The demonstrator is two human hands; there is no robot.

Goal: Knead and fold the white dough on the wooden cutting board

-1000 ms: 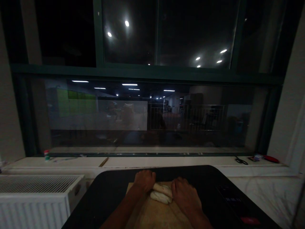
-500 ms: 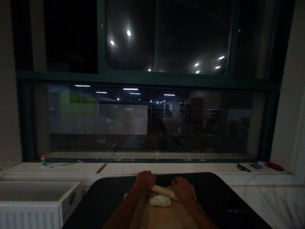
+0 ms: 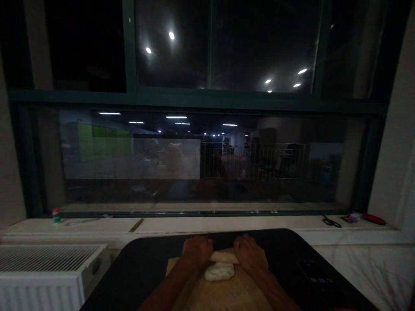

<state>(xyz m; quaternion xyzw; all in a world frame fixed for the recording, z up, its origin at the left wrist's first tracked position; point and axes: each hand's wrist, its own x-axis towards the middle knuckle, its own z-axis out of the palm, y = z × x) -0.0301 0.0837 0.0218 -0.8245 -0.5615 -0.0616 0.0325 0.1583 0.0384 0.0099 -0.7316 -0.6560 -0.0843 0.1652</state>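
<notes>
A pale rolling pin (image 3: 224, 258) lies crosswise just behind a lump of white dough (image 3: 219, 271), close against its far side. My left hand (image 3: 198, 248) is closed round the pin's left end, and my right hand (image 3: 249, 252) grips the right end. Under the dough is a light wooden board (image 3: 223, 293) on a black table (image 3: 145, 259). The fingers hide both ends of the pin. Dim light blurs the dough's edges.
A phone (image 3: 319, 276) with a lit timer rests on the table's right side. Black scissors (image 3: 331, 221) and a red object (image 3: 374, 219) sit on the windowsill, with a small red-capped container (image 3: 56, 215) at the left. A white radiator (image 3: 48, 276) stands left of the table.
The rolling pin has gone from slanted to nearly level. My left hand has come slightly nearer to me; the right has shifted a little. The camera view has also tilted slightly.
</notes>
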